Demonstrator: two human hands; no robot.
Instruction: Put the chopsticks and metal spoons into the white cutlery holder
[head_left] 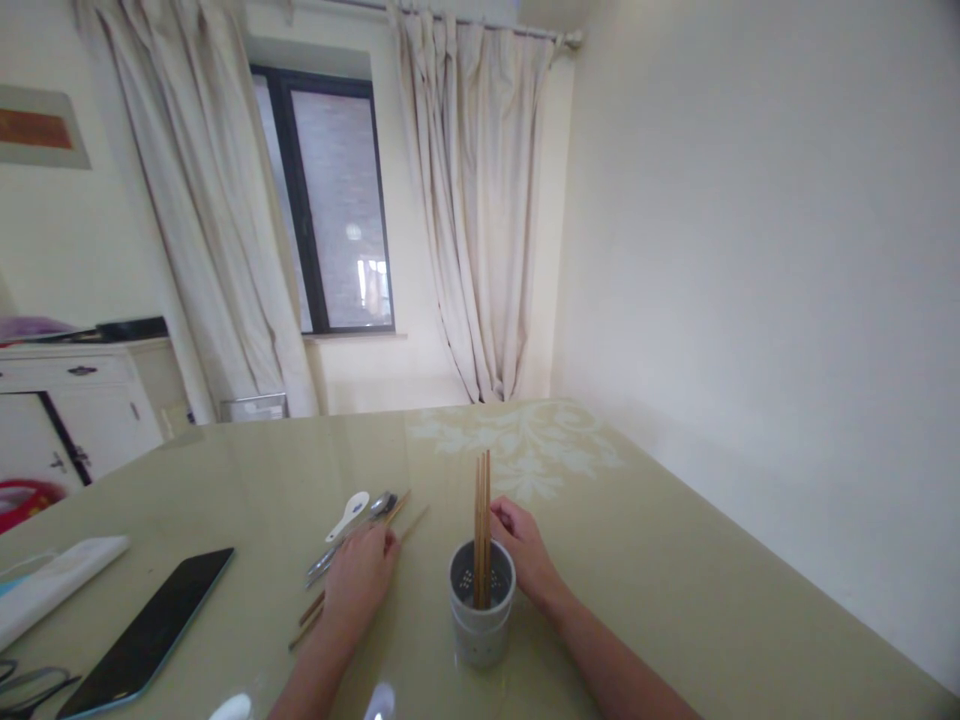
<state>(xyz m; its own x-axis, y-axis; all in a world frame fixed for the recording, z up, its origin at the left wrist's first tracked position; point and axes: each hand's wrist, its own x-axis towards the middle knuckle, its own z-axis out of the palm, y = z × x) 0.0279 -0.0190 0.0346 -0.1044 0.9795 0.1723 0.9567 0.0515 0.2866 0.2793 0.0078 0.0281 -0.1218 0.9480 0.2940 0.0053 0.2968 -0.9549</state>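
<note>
Brown wood makes up the standing chopsticks (482, 530), which poke up out of a grey cup (481, 638). The cup sits upright on the shiny green counter (675, 570), between the person's two hands. Small holes dot the bottom inside it.

The right hand (523, 548) is just behind the cup, on its right side. Its fingers (507, 512) are curled in, right next to the standing chopsticks, with the tips partly hidden behind the sticks. One cannot tell if they pinch a stick or only rest close to it.

The left hand (360, 565) is on the other side of the cup, a little way off. It is palm down, with bent fingers, over the lying chopsticks (306, 628). Thin stick ends show on both sides of that hand. One cannot tell if it grips any of them, because the hand covers their middles.

Just past the left hand lie a white spoon (348, 517) with a dark mark and some shiny metal spoons (382, 503). Farther left is a black tablet (154, 630), lying flat. Next to it are a long white thing (60, 585) and dark scissors (34, 683), cut off by the picture's edge.
</note>
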